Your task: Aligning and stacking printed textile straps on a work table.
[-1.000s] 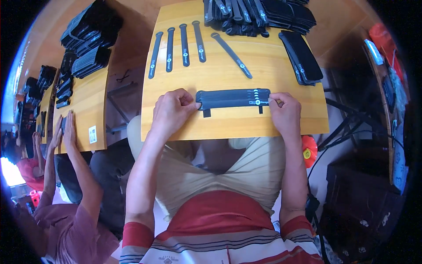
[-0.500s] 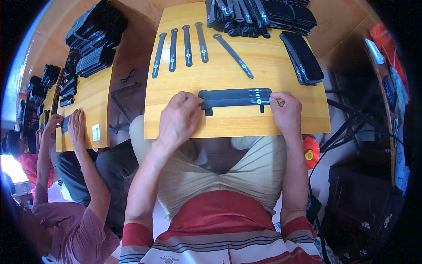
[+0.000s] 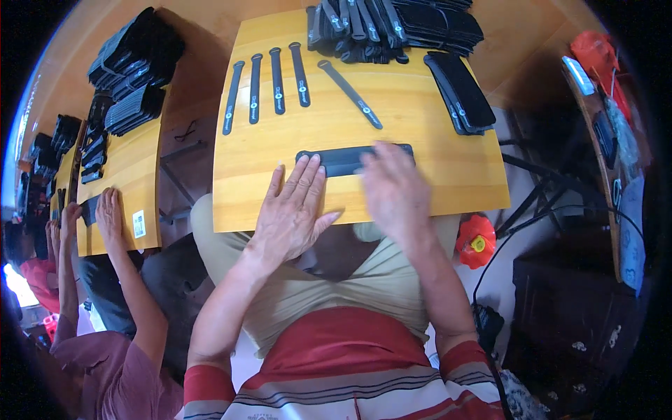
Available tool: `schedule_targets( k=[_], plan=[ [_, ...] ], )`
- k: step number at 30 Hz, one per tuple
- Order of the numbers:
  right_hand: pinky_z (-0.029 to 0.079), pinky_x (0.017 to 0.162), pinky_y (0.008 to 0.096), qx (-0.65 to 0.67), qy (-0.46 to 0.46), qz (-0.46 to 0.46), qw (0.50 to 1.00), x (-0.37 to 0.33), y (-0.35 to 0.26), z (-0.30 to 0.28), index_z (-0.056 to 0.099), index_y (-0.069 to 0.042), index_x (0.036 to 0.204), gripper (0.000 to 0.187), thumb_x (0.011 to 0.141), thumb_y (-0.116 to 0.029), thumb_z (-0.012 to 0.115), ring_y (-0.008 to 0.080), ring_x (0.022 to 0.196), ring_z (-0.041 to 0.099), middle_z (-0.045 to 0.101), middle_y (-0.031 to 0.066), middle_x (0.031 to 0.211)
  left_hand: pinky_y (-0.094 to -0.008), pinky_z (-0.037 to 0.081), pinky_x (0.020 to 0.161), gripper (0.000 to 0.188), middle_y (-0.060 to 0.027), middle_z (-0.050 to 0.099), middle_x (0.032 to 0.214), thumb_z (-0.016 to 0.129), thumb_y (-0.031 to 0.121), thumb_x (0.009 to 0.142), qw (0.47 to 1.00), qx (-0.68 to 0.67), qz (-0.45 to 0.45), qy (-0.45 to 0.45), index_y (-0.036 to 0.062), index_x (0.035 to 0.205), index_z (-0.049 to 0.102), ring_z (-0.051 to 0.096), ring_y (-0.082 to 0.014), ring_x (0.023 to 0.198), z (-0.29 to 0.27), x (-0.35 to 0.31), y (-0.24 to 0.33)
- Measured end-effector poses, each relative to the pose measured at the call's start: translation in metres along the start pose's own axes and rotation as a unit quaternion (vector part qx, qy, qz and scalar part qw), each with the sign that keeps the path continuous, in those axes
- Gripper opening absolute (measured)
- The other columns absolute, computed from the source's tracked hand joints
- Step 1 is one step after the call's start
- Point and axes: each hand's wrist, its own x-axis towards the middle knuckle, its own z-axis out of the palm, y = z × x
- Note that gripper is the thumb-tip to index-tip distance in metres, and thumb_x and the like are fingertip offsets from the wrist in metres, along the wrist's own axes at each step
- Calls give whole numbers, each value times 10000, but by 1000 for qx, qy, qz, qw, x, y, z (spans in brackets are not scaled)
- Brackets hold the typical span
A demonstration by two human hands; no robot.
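Note:
A flat set of black hook-and-loop straps [image 3: 341, 159], laid side by side, lies crosswise near the front of the wooden table. My left hand [image 3: 292, 210] rests on its left end, open, with fingers stretched out flat. Over its right part is my right hand [image 3: 397, 194], smeared by motion; how its fingers are set cannot be made out. Beyond the set, a single dark strap [image 3: 350, 94] lies at a slant. Several more straps [image 3: 278, 82] stand in a spaced row at the far left, each with a loop at its far end.
At the table's [image 3: 448, 182] back is a heap of straps [image 3: 357, 28] beside a banded black stack [image 3: 441, 28]. A smaller black stack [image 3: 460, 91] lies at the right. To the left, a co-worker's hands [image 3: 108, 217] work at another table [image 3: 133, 175]. A red flower-shaped thing [image 3: 477, 240] sits below right.
My left hand has flattened onto the set's left end. My right hand has moved from the right end leftward over the straps. The whole view has shifted slightly.

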Motion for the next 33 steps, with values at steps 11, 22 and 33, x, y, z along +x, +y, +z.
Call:
schedule_targets(
  k=[11, 22, 33],
  plan=[
    [297, 1217, 484, -20, -38, -11, 999, -30, 40, -4, 606, -6, 1385, 490, 997, -304, 624, 310, 1460, 432, 549, 144, 1507, -479, 217, 1268, 692, -145, 434, 1610, 543, 497, 1024, 1000, -16, -1, -12, -4, 1498, 489, 353, -256, 1529, -9, -17, -25],
    [533, 900, 466, 45, 70, 49, 995, 54, 32, 0, 733, -13, 990, 228, 923, -230, 712, 334, 1055, 644, 692, 148, 1135, -486, 220, 1267, 680, -146, 426, 1613, 521, 503, 1035, 997, -70, -22, -2, -5, 1487, 496, 360, -268, 1522, -6, -21, -27],
    [567, 842, 494, -143, -56, 56, 987, 87, 42, 16, 727, 6, 969, 196, 957, -155, 614, 360, 950, 689, 675, 187, 985, -488, 223, 1265, 705, -148, 428, 1610, 527, 531, 1024, 996, -80, -22, 15, -16, 1469, 516, 366, -273, 1517, -7, -21, -26]
  ],
)
